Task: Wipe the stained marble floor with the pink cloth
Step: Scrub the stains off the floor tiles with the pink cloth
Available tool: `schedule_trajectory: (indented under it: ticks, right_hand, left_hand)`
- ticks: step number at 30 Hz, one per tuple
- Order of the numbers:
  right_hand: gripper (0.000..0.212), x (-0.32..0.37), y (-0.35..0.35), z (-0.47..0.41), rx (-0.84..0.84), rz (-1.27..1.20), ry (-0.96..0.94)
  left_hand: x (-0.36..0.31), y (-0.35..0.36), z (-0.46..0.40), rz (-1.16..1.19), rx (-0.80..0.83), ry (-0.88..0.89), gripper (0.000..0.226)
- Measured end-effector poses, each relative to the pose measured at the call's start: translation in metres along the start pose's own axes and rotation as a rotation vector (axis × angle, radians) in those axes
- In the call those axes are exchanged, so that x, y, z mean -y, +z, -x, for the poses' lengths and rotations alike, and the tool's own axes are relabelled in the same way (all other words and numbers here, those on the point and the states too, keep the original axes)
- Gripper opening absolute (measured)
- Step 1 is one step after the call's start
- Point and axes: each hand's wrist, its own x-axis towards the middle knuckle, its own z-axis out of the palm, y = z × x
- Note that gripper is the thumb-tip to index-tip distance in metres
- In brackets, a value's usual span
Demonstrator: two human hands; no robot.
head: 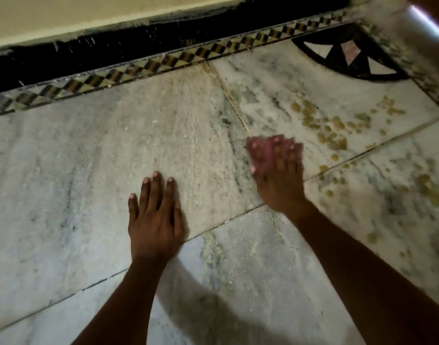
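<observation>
The marble floor point(88, 170) is white with grey veins and fills most of the view. My right hand point(279, 180) presses a small pink cloth point(262, 151) flat onto the floor near a tile joint; the hand is blurred and hides most of the cloth. Yellow-brown stain spots point(330, 130) lie scattered just right of the cloth, and more stain spots point(427, 188) spread toward the right edge. My left hand point(154, 215) rests flat on the floor with fingers spread, holding nothing, left of the right hand.
A checkered border strip point(163, 63) and a black skirting point(113, 48) run along the wall at the top. A black inlaid pattern point(348, 58) sits in the top right corner. Dark tile joints cross the floor diagonally.
</observation>
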Motion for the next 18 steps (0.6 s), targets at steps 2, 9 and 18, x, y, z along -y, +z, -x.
schedule_trajectory:
  ticks: [2,9,18]
  right_hand:
    - [0.063,-0.016,0.004,0.055,0.023,0.060,-0.128]
    - [0.061,-0.056,-0.009,0.024,0.041,-0.154,0.329]
    - [0.058,-0.106,0.000,0.117,-0.106,-0.070,0.135]
  left_hand:
    - [0.001,-0.002,0.001,0.008,0.007,0.034,0.066]
    - [0.002,0.005,0.008,0.027,0.008,0.256,0.062]
    - [-0.135,0.045,0.026,0.025,0.150,0.253,0.077]
